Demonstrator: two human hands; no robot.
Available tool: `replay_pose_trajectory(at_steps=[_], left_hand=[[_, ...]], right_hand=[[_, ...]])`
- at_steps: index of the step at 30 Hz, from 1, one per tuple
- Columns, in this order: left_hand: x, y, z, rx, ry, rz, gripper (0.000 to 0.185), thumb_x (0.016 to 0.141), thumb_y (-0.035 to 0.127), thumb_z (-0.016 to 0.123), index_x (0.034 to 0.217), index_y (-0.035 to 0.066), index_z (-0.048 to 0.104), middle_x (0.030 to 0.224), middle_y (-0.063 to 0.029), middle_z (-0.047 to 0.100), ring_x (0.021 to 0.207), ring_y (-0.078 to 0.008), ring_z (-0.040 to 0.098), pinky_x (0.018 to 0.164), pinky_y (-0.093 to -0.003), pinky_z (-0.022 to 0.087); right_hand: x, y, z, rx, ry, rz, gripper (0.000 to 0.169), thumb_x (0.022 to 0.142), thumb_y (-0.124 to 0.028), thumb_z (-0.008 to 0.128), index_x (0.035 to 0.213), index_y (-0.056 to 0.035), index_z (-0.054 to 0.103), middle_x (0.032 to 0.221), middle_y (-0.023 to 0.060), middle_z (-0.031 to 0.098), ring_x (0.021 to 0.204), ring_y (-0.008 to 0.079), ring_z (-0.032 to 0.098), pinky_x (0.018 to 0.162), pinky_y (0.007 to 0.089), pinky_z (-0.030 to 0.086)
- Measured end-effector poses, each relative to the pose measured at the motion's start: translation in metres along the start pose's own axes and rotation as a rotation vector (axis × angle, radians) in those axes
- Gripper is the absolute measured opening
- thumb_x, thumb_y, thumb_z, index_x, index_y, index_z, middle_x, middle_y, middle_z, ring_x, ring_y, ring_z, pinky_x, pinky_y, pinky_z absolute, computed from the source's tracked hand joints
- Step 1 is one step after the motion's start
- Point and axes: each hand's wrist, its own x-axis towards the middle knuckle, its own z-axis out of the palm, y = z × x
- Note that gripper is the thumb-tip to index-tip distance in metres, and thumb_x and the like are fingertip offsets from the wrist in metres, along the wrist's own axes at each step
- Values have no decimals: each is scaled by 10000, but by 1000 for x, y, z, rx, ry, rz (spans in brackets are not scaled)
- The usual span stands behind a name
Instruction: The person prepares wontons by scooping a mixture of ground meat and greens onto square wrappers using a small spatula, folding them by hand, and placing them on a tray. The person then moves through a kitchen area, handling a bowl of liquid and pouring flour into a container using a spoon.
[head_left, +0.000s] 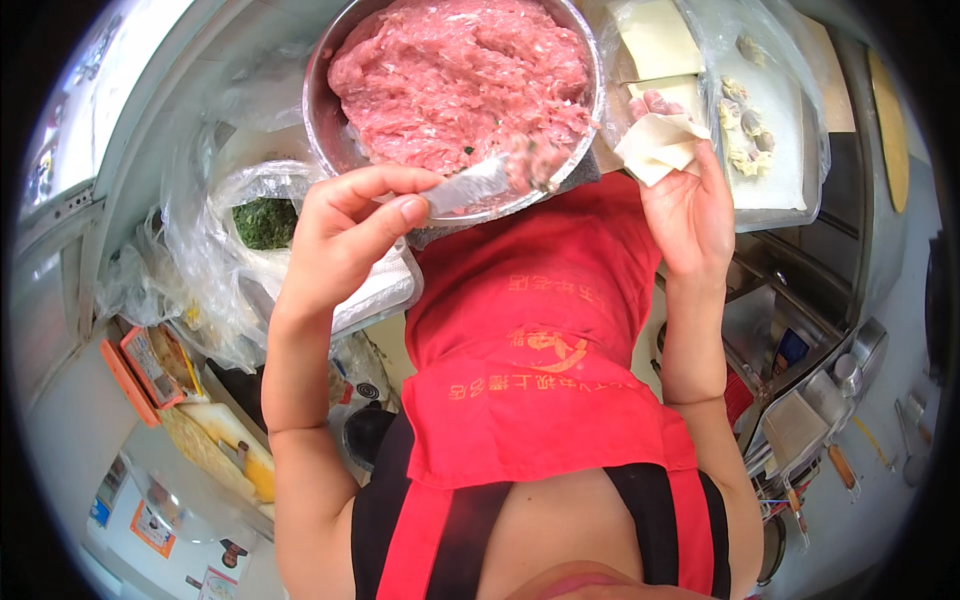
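Observation:
Between thumb and fingers, my left hand (341, 232) grips a flat metal spreader (465, 187). Its far end meets a smear of meat at the near right rim of a steel bowl (313, 112). Pink minced meat (457, 75) fills that bowl, with a few green flecks near the spreader. To the right of the bowl, my right hand (686, 217) is palm up and holds a thin, creased dough wrapper (660, 148). Its fingertips show beyond the wrapper. Square wrappers (656, 41) lie in stacks just past this hand.
Several folded wontons (750, 127) rest on a lined tray (772, 191) at the right. Chopped greens (264, 223) sit in a plastic bag (225, 187) at the left. Metal racks and wooden-handled strainers (844, 469) stand low on the right, boards (225, 442) low on the left.

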Motion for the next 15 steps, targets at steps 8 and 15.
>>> replay_pose_trajectory(at_steps=[8,15], left_hand=[[-1,0,2,-50,84,39,211,947,53,585,1139,-28,618,933,-103,711,519,-15,474,473,-163,374],[0,-9,22,-2,129,165,245,915,5,597,1157,-25,585,1001,-149,698,559,-49,490,499,-183,383]], right_hand=[[-9,-43,12,-1746,-26,-291,457,1041,-176,357,1405,100,363,1377,205,496,1281,283,484,1113,377,335],[-17,-46,-14,217,44,222,464,1006,-108,370,1407,115,312,1435,241,429,1349,328,413,1155,452,312]])
